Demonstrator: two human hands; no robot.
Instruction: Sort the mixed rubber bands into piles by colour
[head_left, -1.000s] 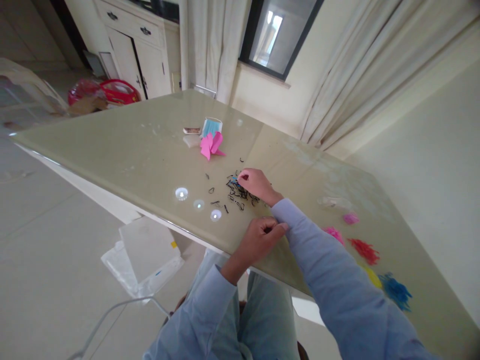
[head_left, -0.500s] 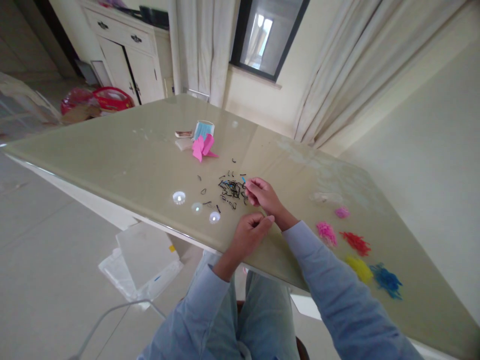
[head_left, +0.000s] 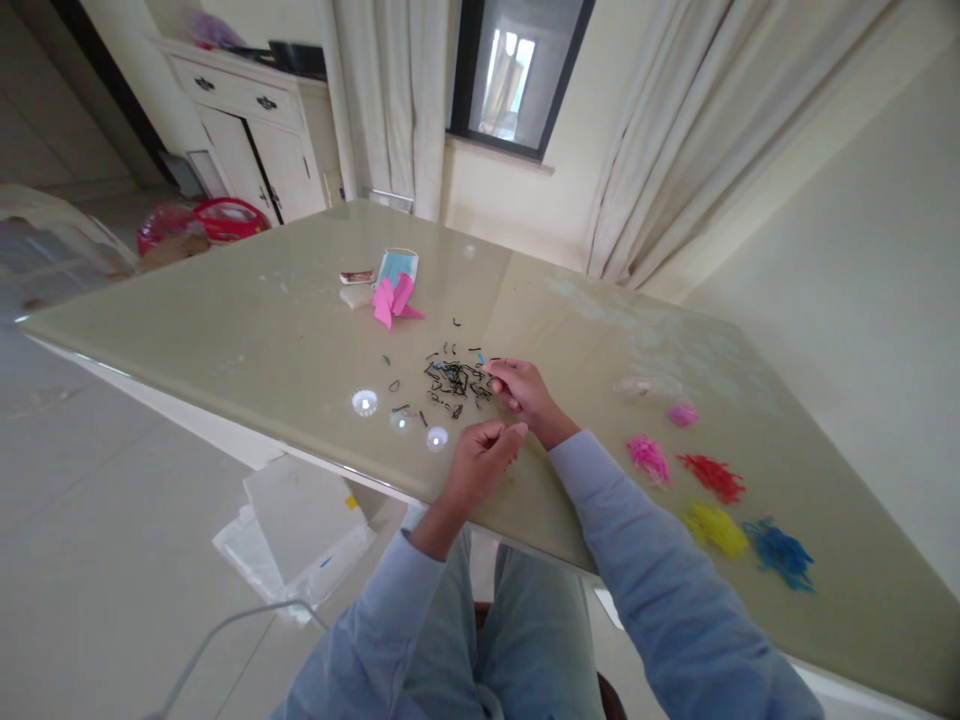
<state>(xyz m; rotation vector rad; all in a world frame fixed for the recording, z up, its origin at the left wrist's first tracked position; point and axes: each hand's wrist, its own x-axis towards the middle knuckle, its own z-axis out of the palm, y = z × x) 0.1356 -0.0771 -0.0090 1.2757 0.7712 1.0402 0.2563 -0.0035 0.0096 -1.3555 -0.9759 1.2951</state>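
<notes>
Though what's in that red basket (head_left: 260, 219) is too blurry, my right hand (head_left: 487, 368) pinches a blue band (head_left: 481, 357), left hand (head_left: 480, 462) loosely curled nearby.

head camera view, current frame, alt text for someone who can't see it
The right hand pinches a small blue strip beside a scattered black pile; the left hand is curled nearby. Pink, red, yellow and blue piles lie to the right on the table.
</notes>
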